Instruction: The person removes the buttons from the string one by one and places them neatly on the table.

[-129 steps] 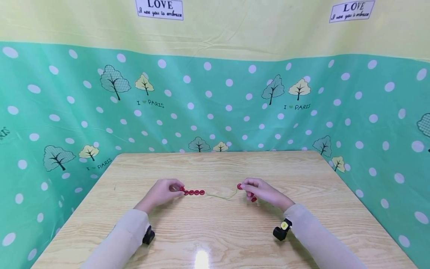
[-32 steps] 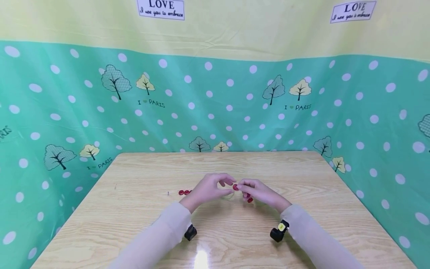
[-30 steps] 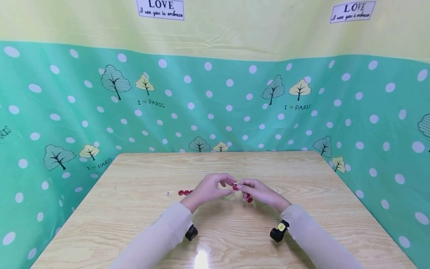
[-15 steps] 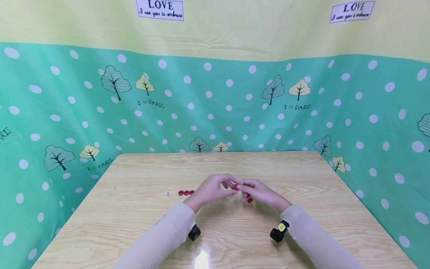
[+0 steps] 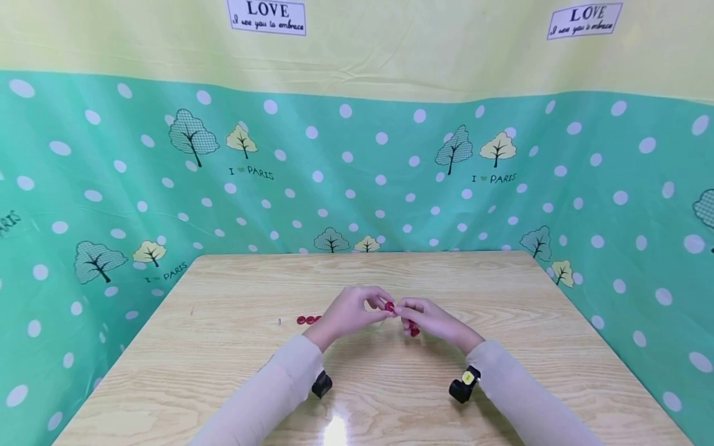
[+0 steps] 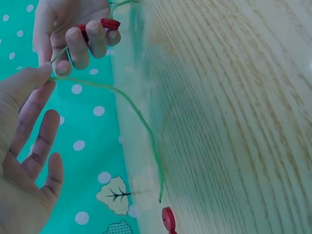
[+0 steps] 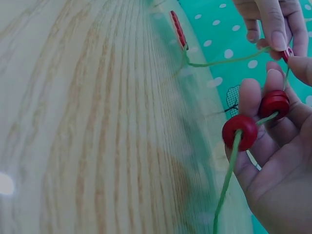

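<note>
Pinching likely limp string (image 6: pixel 154 148) in closed left fingers (image 7: pixel 274 24) beside a probably light, slick bead (image 5: pixel 390 306), sensibly gripping its rim in curled right fingers (image 7: pixel 249 97).

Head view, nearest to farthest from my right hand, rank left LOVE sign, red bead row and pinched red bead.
1. Pinched red bead, just left.
2. Red bead row, farther left on the table.
3. Left LOVE sign, upper left.

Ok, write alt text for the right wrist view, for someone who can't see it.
The right hand holds red beads threaded on a green string, while the left hand pinches the string beside another red bead. Further off, a row of red beads lies on a wooden table.
</note>
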`<state>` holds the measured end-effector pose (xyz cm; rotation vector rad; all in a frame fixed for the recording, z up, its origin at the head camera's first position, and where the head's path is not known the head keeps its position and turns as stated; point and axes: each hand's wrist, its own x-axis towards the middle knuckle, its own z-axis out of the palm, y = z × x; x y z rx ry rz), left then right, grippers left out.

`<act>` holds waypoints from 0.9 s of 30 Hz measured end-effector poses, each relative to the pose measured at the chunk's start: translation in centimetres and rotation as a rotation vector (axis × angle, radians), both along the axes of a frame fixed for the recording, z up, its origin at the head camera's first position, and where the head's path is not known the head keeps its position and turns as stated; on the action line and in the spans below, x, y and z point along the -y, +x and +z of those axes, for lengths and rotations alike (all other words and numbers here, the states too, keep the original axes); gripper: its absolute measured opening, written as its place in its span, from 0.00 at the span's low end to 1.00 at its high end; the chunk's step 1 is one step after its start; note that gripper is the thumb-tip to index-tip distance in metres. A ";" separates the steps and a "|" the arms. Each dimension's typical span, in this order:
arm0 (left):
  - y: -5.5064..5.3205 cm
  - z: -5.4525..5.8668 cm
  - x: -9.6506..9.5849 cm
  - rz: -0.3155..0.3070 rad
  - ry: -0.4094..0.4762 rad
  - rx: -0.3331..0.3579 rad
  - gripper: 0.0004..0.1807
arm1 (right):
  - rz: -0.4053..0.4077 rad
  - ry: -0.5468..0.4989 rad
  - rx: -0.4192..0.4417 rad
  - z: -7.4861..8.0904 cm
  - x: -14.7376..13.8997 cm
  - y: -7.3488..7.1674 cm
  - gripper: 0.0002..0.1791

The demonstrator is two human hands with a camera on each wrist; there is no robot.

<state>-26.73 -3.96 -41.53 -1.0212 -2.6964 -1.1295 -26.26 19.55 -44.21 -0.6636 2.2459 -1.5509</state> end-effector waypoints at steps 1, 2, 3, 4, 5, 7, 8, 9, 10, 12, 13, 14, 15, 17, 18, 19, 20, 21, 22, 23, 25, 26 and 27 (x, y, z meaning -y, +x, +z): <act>0.0 0.1 0.1 0.002 0.003 -0.006 0.13 | 0.005 0.001 -0.007 0.0 0.0 0.0 0.22; 0.0 0.1 0.1 0.006 0.004 -0.010 0.13 | 0.007 0.003 -0.013 0.0 0.0 0.0 0.22; 0.0 0.2 0.2 0.009 0.007 -0.012 0.13 | 0.008 0.008 -0.020 -0.1 0.0 0.0 0.23; 0.0 0.2 0.3 0.013 0.011 -0.014 0.13 | 0.005 0.014 -0.025 -0.1 0.0 0.0 0.23; 0.0 0.3 0.3 0.016 0.015 -0.013 0.13 | 0.002 0.022 -0.027 -0.1 0.0 0.1 0.23; 0.0 0.4 0.5 0.025 0.022 -0.010 0.12 | -0.004 0.034 -0.027 0.0 0.0 0.2 0.23; 0.0 0.4 0.6 0.028 0.025 -0.006 0.12 | -0.005 0.032 -0.023 -0.1 -0.1 0.2 0.22; 0.0 0.4 0.6 0.031 0.028 -0.003 0.12 | -0.006 0.036 -0.023 -0.1 -0.1 0.2 0.22; 0.0 0.4 0.7 0.032 0.031 -0.002 0.12 | -0.005 0.038 -0.020 -0.1 -0.1 0.1 0.22; -0.1 0.4 0.9 0.036 0.037 0.002 0.12 | 0.000 0.039 -0.017 -0.2 -0.1 0.1 0.21; -0.1 0.5 1.0 0.038 0.039 0.004 0.12 | 0.002 0.040 -0.016 -0.3 -0.1 0.0 0.21; -0.1 0.5 1.1 0.038 0.044 0.006 0.12 | 0.005 0.042 -0.017 -0.4 -0.2 0.0 0.21; -0.1 0.5 1.2 0.040 0.047 0.008 0.12 | 0.006 0.049 -0.018 -0.4 -0.2 -0.1 0.21; -0.1 0.5 1.5 0.048 0.050 0.011 0.11 | 0.009 0.049 -0.018 -0.5 -0.2 -0.1 0.21; -0.1 0.5 1.6 0.050 0.052 0.011 0.11 | 0.009 0.051 -0.018 -0.5 -0.2 -0.2 0.21; -0.1 0.6 1.7 0.054 0.052 0.011 0.11 | 0.010 0.051 -0.017 -0.6 -0.2 -0.2 0.20; -0.1 0.6 1.8 0.056 0.055 0.011 0.11 | 0.010 0.052 -0.017 -0.6 -0.2 -0.2 0.20; -0.1 0.6 1.9 0.062 0.052 0.009 0.11 | 0.010 0.055 -0.017 -0.6 -0.3 -0.2 0.20; -0.2 0.6 2.0 0.064 0.053 0.007 0.11 | 0.010 0.058 -0.018 -0.6 -0.3 -0.2 0.20; -0.2 0.7 2.1 0.065 0.054 0.006 0.11 | 0.010 0.061 -0.017 -0.6 -0.3 -0.2 0.20; -0.2 0.7 2.2 0.063 0.061 -0.001 0.11 | 0.007 0.072 -0.014 -0.6 -0.2 -0.1 0.20; -0.2 0.7 2.3 0.061 0.064 -0.005 0.11 | 0.005 0.077 -0.012 -0.6 -0.2 -0.1 0.21; -0.2 0.8 2.4 0.061 0.065 -0.006 0.11 | 0.002 0.079 -0.008 -0.5 -0.1 -0.1 0.21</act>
